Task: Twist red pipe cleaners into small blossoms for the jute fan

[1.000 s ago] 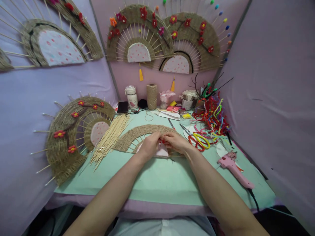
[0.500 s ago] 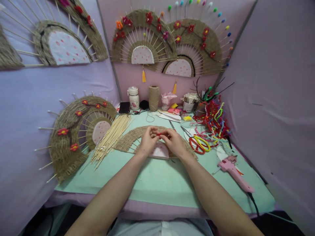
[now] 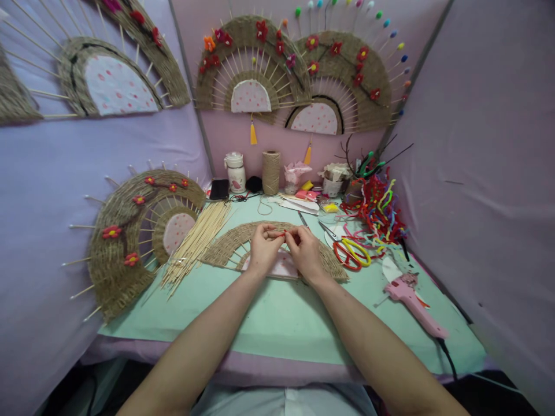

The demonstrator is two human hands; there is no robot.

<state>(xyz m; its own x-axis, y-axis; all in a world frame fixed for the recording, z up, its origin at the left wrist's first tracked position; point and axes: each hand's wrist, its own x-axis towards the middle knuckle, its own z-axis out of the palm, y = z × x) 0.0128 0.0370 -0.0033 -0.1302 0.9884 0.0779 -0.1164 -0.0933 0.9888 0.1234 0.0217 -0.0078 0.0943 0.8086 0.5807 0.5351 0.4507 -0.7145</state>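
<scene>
Above a twine-wrapped half-round fan (image 3: 223,245) lying on the green tabletop, my two hands meet fingertip to fingertip. A small red piece (image 3: 284,233) shows between them, mostly covered by the fingers. My left hand (image 3: 265,248) pinches it from the left, and my right hand (image 3: 305,248) pinches it from the right. The fan's white, red-dotted centre (image 3: 284,264) is partly visible below the hands. What exact shape the red piece has is too small to tell.
Thin sticks (image 3: 195,245) lie left of the fan. On the right are scissors (image 3: 352,254), a heap of coloured fuzzy stems (image 3: 375,205) and a pink glue gun (image 3: 416,306) with a cord. A twine spool (image 3: 271,173) and a white bottle (image 3: 235,173) stand behind.
The fingers of both hands have shifted slightly around the red piece, and less of it shows. My right hand has turned a little. The objects on the table have not moved.
</scene>
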